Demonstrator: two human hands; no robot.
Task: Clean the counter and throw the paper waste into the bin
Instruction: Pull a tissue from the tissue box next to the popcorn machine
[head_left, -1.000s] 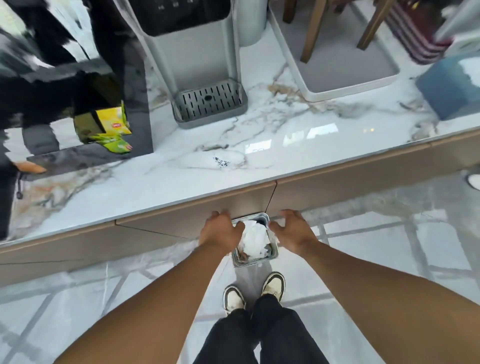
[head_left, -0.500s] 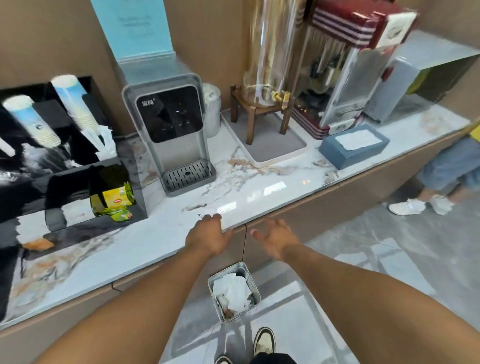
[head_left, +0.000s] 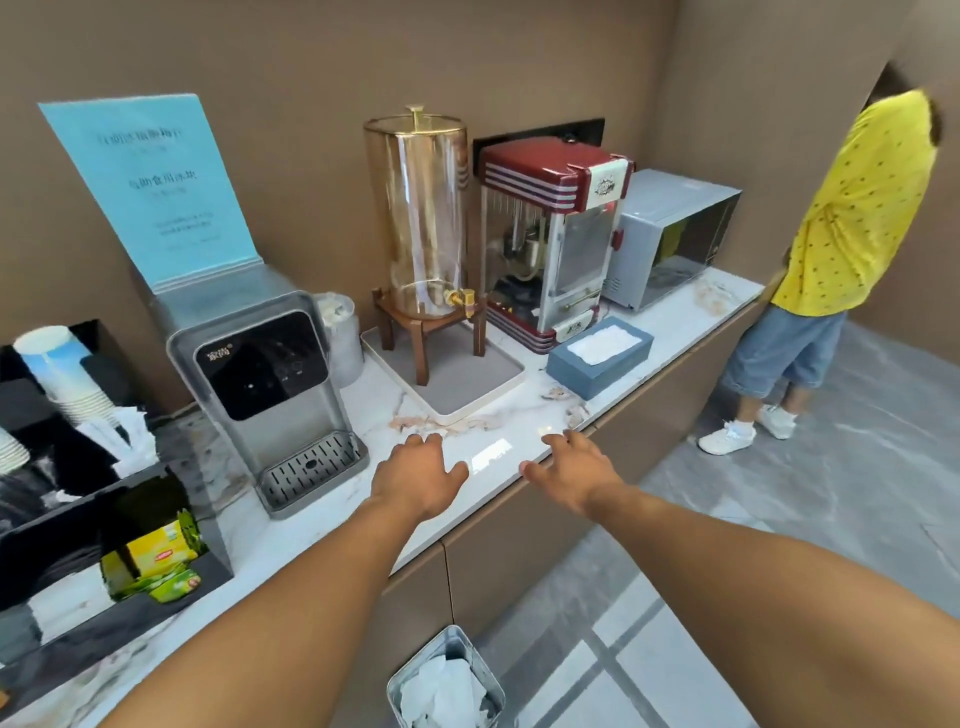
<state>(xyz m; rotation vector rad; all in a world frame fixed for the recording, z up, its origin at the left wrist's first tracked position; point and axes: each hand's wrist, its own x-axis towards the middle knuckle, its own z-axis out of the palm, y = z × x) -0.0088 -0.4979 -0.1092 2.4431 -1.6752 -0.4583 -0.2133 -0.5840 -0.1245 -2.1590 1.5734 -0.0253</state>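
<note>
Both my hands reach out over the white marble counter (head_left: 670, 325). My left hand (head_left: 418, 475) hovers palm down in front of the water dispenser, fingers spread and holding nothing. My right hand (head_left: 571, 470) is over the counter's front edge, also spread and holding nothing. A small metal bin (head_left: 402, 680) stands on the floor below the counter, at the bottom of the view. Crumpled white paper waste (head_left: 444, 693) lies inside it. A blue tissue box (head_left: 597, 358) with white tissue showing sits on the counter beyond my right hand.
A grey water dispenser (head_left: 265, 384), a glass drink dispenser (head_left: 421, 218) on a tray (head_left: 467, 384), a red popcorn machine (head_left: 550, 244) and a microwave (head_left: 670, 234) line the wall. A black organiser (head_left: 78, 519) with cups and tea bags is at left. A person in a yellow shirt (head_left: 852, 208) stands at right.
My view has lifted from the bin on the floor to the counter. Both hands rose from beside the bin to above the counter top and spread apart.
</note>
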